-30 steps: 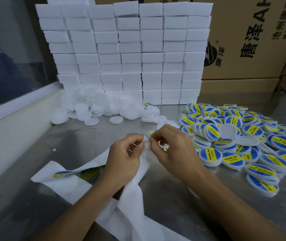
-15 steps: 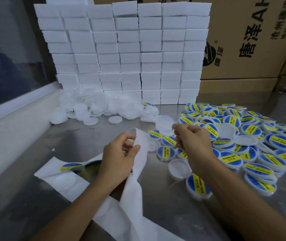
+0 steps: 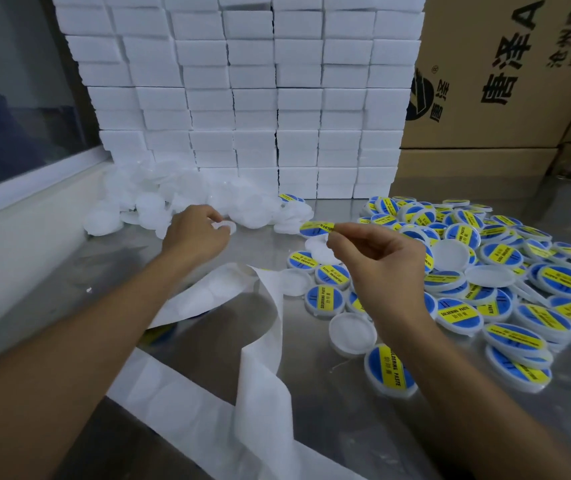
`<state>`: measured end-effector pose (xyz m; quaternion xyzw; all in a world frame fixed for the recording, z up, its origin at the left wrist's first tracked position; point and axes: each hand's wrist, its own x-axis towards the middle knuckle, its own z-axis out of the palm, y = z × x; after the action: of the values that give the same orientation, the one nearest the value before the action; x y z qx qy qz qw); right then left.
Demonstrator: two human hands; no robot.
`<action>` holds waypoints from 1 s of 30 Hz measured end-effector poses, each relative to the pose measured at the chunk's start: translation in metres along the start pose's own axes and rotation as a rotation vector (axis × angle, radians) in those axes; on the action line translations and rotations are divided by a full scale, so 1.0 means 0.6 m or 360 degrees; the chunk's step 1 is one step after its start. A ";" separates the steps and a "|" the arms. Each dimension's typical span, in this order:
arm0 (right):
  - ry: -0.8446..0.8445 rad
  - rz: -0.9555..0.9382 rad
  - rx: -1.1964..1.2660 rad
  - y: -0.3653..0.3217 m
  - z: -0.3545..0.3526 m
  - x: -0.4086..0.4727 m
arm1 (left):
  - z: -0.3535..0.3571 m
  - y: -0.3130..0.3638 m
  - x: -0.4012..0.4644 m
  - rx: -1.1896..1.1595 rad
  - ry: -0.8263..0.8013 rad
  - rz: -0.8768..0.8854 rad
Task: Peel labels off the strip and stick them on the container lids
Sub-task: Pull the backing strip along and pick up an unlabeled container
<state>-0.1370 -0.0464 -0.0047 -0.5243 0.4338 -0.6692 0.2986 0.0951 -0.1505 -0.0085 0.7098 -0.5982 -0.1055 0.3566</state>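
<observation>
Blue-yellow label (image 3: 317, 228) pinched in right hand (image 3: 377, 258), left hand (image 3: 195, 233) gripping one white lid (image 3: 226, 226)

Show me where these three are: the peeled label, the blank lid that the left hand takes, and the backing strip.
peeled label (image 3: 317, 227), head view, its blue and yellow face
blank lid (image 3: 227, 227), head view, its white rim beside the fingers
backing strip (image 3: 263, 372), head view, its bare white paper

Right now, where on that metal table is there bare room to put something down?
Bare steel table shows left of the left hand, between the window ledge and the backing strip, and in the near right corner below the labelled lids. The right side is crowded with lids; plain white lids heap against the white blocks.
</observation>
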 end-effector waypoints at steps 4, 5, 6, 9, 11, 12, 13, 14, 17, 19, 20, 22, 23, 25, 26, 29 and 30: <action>-0.0056 -0.0152 -0.0049 0.002 0.001 -0.001 | 0.022 -0.030 0.058 0.0250 -0.0308 -0.0033; -0.0064 -0.0193 -0.0074 0.003 0.001 -0.001 | 0.027 -0.035 0.069 0.0324 -0.0363 -0.0058; -0.0073 -0.0227 -0.0097 0.004 0.001 -0.001 | 0.031 -0.039 0.079 0.0413 -0.0404 -0.0075; -0.0083 -0.0290 -0.0142 0.008 0.000 0.002 | 0.044 -0.045 0.099 0.0551 -0.0484 -0.0090; -0.0089 -0.0319 -0.0179 0.010 -0.001 0.004 | 0.050 -0.046 0.106 0.0521 -0.0480 -0.0110; -0.0086 -0.0326 -0.0191 0.011 -0.001 0.005 | 0.052 -0.046 0.108 0.0495 -0.0447 -0.0119; -0.0075 -0.0335 -0.0205 0.013 -0.002 0.006 | 0.053 -0.046 0.108 0.0458 -0.0392 -0.0124; -0.0064 -0.0349 -0.0228 0.014 -0.002 0.007 | 0.055 -0.044 0.107 0.0415 -0.0322 -0.0124; -0.0049 -0.0390 -0.0294 0.016 -0.002 0.009 | 0.057 -0.036 0.099 0.0324 -0.0165 -0.0104; -0.0027 -0.0388 -0.0291 0.017 -0.002 0.009 | 0.055 -0.033 0.091 0.0287 -0.0143 -0.0087; -0.0013 -0.0370 -0.0280 0.018 -0.003 0.009 | 0.053 -0.031 0.085 0.0263 -0.0137 -0.0078; 0.0007 -0.0314 -0.0248 0.019 -0.004 0.009 | 0.048 -0.027 0.073 0.0203 -0.0110 -0.0045; 0.0013 -0.0291 -0.0235 0.019 -0.004 0.009 | 0.045 -0.023 0.065 0.0170 -0.0083 -0.0012; 0.0007 -0.0266 -0.0237 0.019 -0.003 0.009 | 0.038 -0.012 0.047 0.0104 -0.0009 0.0070; -0.0009 -0.0261 -0.0246 0.019 -0.003 0.008 | 0.034 -0.006 0.036 0.0073 0.0026 0.0114; -0.0050 -0.0208 -0.0233 0.018 -0.004 0.005 | 0.021 0.014 -0.004 -0.0014 0.0102 0.0243; -0.0055 -0.0170 -0.0225 0.017 -0.004 0.004 | 0.016 0.021 -0.019 -0.0030 0.0128 0.0282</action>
<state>-0.1409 -0.0525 -0.0130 -0.5780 0.4462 -0.6427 0.2319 0.0767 -0.1442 -0.0105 0.6545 -0.6427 -0.0506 0.3950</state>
